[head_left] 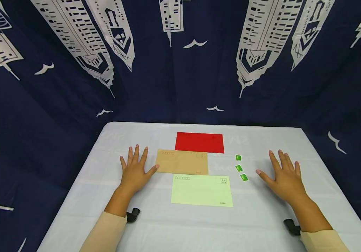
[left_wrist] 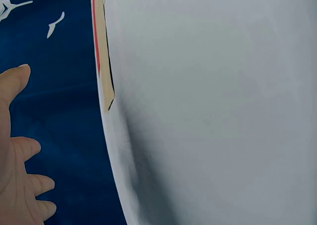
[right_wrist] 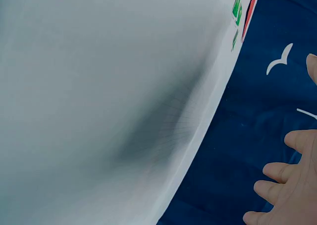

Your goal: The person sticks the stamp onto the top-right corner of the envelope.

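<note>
My left hand (head_left: 134, 175) is spread with straight fingers, its thumb tip by the left edge of a tan envelope (head_left: 182, 162). It holds nothing. Fingers of my right hand (head_left: 284, 178) are likewise spread, to the right of several small items: three green stamps (head_left: 238, 168) in a slanting column. Nothing is in that hand either. A red envelope (head_left: 199, 142) lies behind the tan one, and a pale green envelope (head_left: 202, 190) lies in front. In the left wrist view the hand (left_wrist: 17, 160) shows at the left edge; in the right wrist view the other hand (right_wrist: 290, 180) shows at lower right.
The things lie on a white-covered table (head_left: 180, 227). Behind it hangs a dark blue cloth (head_left: 174, 80) printed with white buildings and birds. A black wrist device (head_left: 133, 215) sits at the left wrist, another black device (head_left: 292, 227) at the right.
</note>
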Available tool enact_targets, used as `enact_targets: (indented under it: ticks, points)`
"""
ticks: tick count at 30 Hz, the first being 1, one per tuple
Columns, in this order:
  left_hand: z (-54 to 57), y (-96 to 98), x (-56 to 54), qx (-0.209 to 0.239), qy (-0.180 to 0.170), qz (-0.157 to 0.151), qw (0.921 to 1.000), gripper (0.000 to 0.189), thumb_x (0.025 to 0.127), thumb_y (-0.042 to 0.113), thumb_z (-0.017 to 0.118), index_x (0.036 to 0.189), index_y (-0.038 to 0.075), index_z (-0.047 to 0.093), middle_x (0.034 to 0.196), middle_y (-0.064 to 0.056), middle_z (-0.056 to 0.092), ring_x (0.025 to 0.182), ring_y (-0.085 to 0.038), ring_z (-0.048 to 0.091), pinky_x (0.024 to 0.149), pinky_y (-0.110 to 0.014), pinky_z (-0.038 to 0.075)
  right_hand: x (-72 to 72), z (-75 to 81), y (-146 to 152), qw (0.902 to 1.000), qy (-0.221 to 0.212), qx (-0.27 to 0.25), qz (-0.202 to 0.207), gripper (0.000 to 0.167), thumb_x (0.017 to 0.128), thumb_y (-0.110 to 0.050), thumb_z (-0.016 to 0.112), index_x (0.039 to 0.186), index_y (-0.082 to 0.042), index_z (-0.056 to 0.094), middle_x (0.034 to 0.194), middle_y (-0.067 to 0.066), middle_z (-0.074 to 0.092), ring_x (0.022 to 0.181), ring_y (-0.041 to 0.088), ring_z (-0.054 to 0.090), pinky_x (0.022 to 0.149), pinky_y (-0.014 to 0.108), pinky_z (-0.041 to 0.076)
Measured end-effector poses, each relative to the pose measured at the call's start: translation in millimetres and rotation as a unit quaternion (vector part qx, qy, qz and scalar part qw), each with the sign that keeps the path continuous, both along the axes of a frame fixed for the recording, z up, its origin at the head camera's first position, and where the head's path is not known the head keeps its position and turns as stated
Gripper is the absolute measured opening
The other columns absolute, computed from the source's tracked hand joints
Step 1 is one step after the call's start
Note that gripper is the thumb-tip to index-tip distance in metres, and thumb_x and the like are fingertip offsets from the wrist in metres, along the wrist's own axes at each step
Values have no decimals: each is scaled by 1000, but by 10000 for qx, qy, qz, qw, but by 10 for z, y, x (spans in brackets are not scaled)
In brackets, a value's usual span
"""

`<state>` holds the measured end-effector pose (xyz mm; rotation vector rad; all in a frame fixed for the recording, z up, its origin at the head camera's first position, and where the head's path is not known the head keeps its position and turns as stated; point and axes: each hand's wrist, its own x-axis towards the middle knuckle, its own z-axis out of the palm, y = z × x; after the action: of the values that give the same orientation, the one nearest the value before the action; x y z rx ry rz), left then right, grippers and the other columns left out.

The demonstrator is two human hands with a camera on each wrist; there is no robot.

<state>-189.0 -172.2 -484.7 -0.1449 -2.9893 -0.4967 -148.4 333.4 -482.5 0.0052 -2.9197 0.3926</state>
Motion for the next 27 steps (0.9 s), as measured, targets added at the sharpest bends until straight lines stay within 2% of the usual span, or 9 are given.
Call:
enact_targets:
  ticks: [5, 8, 11, 16, 19, 23, 27]
  points:
    - [1, 14, -10, 37, 13, -60, 10000, 90, 93, 65, 58, 162, 17, 26, 170, -19, 6, 158, -42, -8, 118, -77, -2, -11, 17, -5, 9999, 40, -79, 53, 96, 95, -60, 59, 163, -9, 15, 165, 31, 13, 154, 50, 7, 125, 64, -9]
    - [6, 20, -9, 129, 30, -153, 9998, 88, 93, 64, 59, 162, 18, 26, 171, -18, 6, 158, -42, -5, 119, -77, 5, 5, 53, -22, 9994, 78, -290, 153, 92, 96, -56, 60, 163, -12, 15, 167, 28, 13, 149, 56, 15, 122, 70, 4]
    - [15, 38, -1, 245, 36, -248, 9994, 85, 95, 61, 59, 161, 18, 28, 171, -18, 8, 158, -41, 2, 120, -75, 14, 25, 94, -38, 9982, 99, -529, 246, 87, 98, -53, 60, 164, -16, 17, 168, 23, 13, 144, 60, 24, 115, 76, 19]
    - [27, 96, 24, 462, 21, -438, 9980, 80, 96, 51, 63, 160, 16, 32, 170, -18, 14, 157, -41, 13, 121, -69, 23, 34, 106, -58, 9970, 78, -710, 297, 81, 99, -49, 59, 163, -18, 21, 169, 20, 15, 143, 58, 27, 110, 78, 23]
    - [43, 134, 32, 560, 43, -558, 9969, 76, 96, 46, 65, 159, 15, 35, 169, -16, 19, 156, -39, 19, 121, -65, 26, 25, 103, -69, 9958, 182, -796, 416, 77, 100, -45, 61, 161, -15, 27, 166, 22, 22, 143, 57, 29, 110, 77, 25]
    - [85, 182, 36, 656, 63, -781, 9948, 70, 98, 44, 63, 157, 16, 38, 168, -12, 25, 155, -36, 25, 122, -59, 30, -4, 105, -88, 9929, 367, -924, 655, 67, 99, -39, 63, 154, -7, 41, 157, 26, 36, 138, 55, 38, 107, 74, 32]
    - [139, 229, 43, 804, 52, -1023, 9915, 64, 98, 41, 64, 153, 14, 45, 167, -7, 29, 154, -32, 29, 122, -55, 33, -21, 103, -133, 9920, 257, -1020, 695, 57, 99, -34, 65, 144, -2, 50, 147, 27, 45, 131, 52, 44, 102, 71, 39]
